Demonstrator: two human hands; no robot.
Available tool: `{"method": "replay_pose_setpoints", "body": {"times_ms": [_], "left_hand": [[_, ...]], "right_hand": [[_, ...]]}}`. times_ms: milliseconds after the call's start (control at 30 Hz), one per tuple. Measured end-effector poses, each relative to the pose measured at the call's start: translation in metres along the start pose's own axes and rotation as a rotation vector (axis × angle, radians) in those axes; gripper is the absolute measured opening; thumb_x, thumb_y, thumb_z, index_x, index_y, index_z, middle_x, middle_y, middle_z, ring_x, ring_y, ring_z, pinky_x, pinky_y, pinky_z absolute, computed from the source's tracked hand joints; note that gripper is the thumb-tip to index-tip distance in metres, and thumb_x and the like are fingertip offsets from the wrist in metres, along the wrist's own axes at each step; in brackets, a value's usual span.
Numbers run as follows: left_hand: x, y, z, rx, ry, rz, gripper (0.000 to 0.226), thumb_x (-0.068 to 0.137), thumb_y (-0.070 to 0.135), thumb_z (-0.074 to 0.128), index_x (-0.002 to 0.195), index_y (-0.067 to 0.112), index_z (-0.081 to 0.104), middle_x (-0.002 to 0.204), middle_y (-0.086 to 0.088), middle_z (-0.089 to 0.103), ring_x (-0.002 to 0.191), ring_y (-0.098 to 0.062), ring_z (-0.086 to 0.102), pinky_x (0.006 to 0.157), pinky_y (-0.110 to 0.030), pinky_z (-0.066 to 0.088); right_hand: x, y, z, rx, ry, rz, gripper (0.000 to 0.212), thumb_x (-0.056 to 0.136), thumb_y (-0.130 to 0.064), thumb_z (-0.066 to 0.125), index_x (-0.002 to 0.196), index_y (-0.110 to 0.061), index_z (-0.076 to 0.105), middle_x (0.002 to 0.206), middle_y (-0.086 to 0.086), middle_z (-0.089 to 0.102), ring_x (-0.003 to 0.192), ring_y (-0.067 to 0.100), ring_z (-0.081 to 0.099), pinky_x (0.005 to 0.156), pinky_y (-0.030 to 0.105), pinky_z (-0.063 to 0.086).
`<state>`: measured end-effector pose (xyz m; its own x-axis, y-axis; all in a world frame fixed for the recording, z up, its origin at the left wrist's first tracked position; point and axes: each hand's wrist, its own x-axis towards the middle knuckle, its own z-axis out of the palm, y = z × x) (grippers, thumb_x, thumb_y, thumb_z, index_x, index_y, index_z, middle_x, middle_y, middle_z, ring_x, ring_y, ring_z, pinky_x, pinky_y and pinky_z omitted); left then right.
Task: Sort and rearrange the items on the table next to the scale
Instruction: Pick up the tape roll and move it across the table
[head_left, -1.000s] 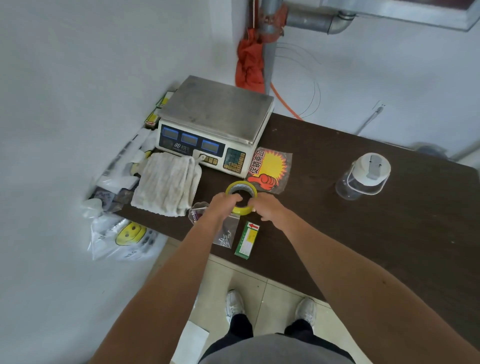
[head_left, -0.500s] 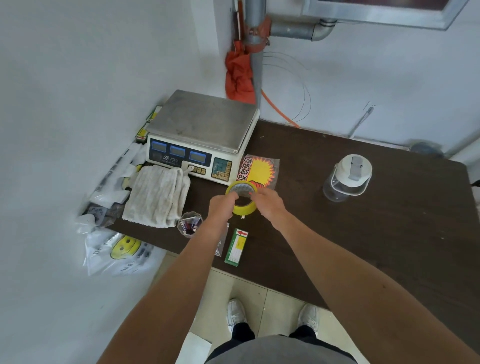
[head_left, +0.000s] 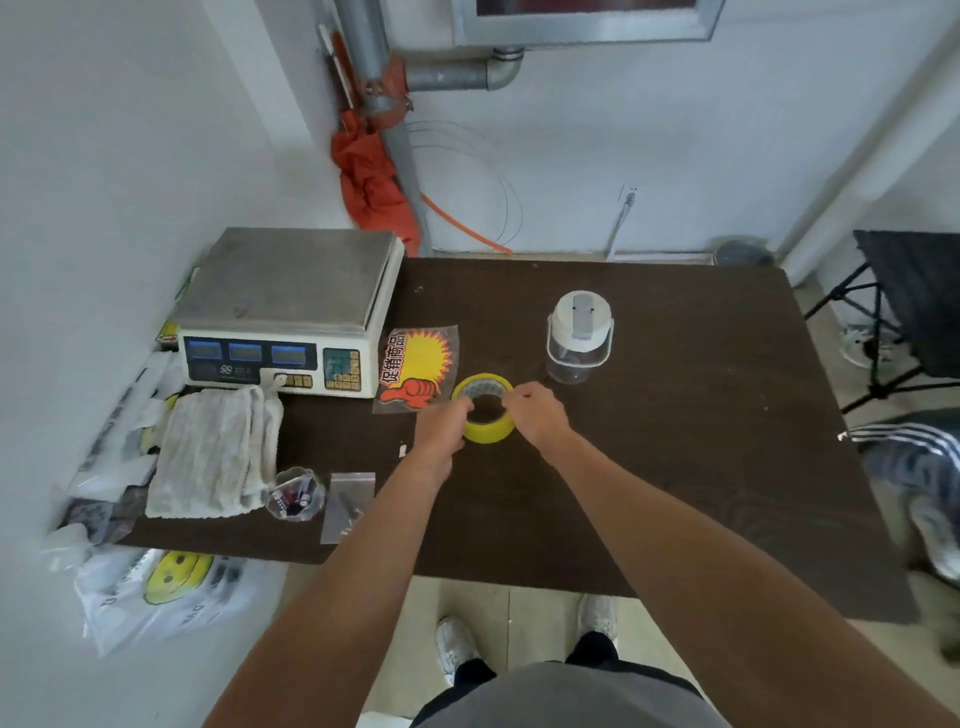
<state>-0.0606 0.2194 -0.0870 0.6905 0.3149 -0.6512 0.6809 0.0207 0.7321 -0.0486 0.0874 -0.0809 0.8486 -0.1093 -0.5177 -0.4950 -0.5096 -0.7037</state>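
A yellow tape roll (head_left: 487, 430) is held just above the dark brown table (head_left: 675, 467), right of the scale (head_left: 291, 317). My left hand (head_left: 441, 423) grips its left rim and my right hand (head_left: 535, 413) pinches its right rim. A clear packet of orange and yellow promo stickers (head_left: 418, 369) lies beside the scale. A folded white towel (head_left: 215, 457) lies in front of the scale. Near the front edge sit a small clear cup of batteries (head_left: 295, 493) and a small zip bag (head_left: 347, 506). My left forearm hides the table behind it.
A clear jar with a white lid (head_left: 579, 338) stands right of the tape. White plastic bags (head_left: 150, 587) hang off the table's left edge by the wall. A folding stool (head_left: 909, 312) and another person's shoe (head_left: 935, 535) are at the right.
The tape roll has moved right and farther back on the table between both hands. The green and white card seen earlier by the zip bag is now hidden under my left forearm.
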Motion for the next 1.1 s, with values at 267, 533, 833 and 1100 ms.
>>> {"method": "replay_pose_setpoints", "body": {"times_ms": [267,533,833,1100], "left_hand": [[-0.014,-0.003,0.058,0.11,-0.09,0.01,0.009,0.091,0.022,0.063,0.087,0.015,0.063,0.102,-0.007,0.062,0.096,-0.02,0.059,0.092,-0.041,0.054],[-0.024,-0.007,0.111,0.203,-0.164,-0.002,0.035,0.091,0.025,0.064,0.12,0.006,0.06,0.117,-0.009,0.061,0.106,-0.022,0.06,0.096,-0.042,0.055],[-0.04,-0.007,0.167,0.305,-0.228,0.018,0.04,0.088,0.028,0.066,0.121,0.007,0.06,0.121,-0.01,0.061,0.108,-0.022,0.062,0.093,-0.039,0.058],[-0.05,-0.006,0.21,0.354,-0.267,0.033,0.036,0.088,0.028,0.065,0.117,0.007,0.064,0.12,-0.01,0.064,0.109,-0.021,0.063,0.089,-0.037,0.059]], "right_hand": [[0.004,0.038,-0.05,0.032,0.075,0.075,0.034,0.096,-0.036,0.053,0.118,-0.012,0.063,0.118,0.009,0.065,0.113,0.031,0.058,0.097,0.04,0.048],[0.01,0.069,-0.093,0.045,0.134,0.122,0.042,0.095,-0.037,0.05,0.129,-0.014,0.059,0.124,0.008,0.063,0.11,0.026,0.057,0.092,0.036,0.047],[0.017,0.101,-0.137,0.111,0.231,0.195,0.044,0.097,-0.035,0.049,0.136,-0.015,0.054,0.13,0.009,0.06,0.118,0.029,0.056,0.09,0.034,0.045],[0.026,0.126,-0.171,0.138,0.288,0.221,0.04,0.096,-0.032,0.048,0.132,-0.016,0.056,0.128,0.008,0.061,0.117,0.028,0.056,0.09,0.035,0.046]]}}
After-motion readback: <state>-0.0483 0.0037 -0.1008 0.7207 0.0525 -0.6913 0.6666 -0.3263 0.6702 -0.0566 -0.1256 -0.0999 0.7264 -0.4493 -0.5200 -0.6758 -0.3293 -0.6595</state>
